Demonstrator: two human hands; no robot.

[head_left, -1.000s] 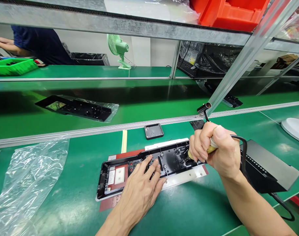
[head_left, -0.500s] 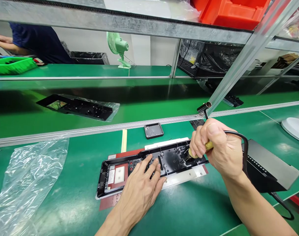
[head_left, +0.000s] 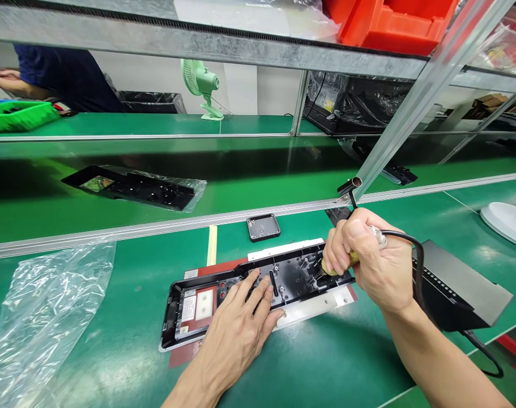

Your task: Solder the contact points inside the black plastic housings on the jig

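Note:
A long black plastic housing (head_left: 291, 277) lies slantwise on the bench, open side up, with ribs, posts and a rectangular window at its left end. My left hand (head_left: 241, 317) rests on its middle, fingers spread and pressing on it. My right hand (head_left: 363, 255) is wrapped round a slim corded tool with a yellow grip (head_left: 328, 267). A silver end shows above the fist, and a black cable runs from it. The tool's tip points down into the right part of the housing; whether it touches is hard to see. Beneath the housing are a white metal strip (head_left: 321, 305) and reddish-brown sheet.
A small black tray-like cover (head_left: 263, 227) sits behind the housing. Clear plastic film (head_left: 54, 317) lies left, a black and grey box-like unit (head_left: 457, 289) right. On the far side are a bagged black panel (head_left: 134, 187), a metal post (head_left: 410, 119) and a co-worker's arm (head_left: 11, 82).
My right hand has tilted slightly, and the tool's silver end now shows above the fist. My left hand stays on the housing. The whole view has shifted a little.

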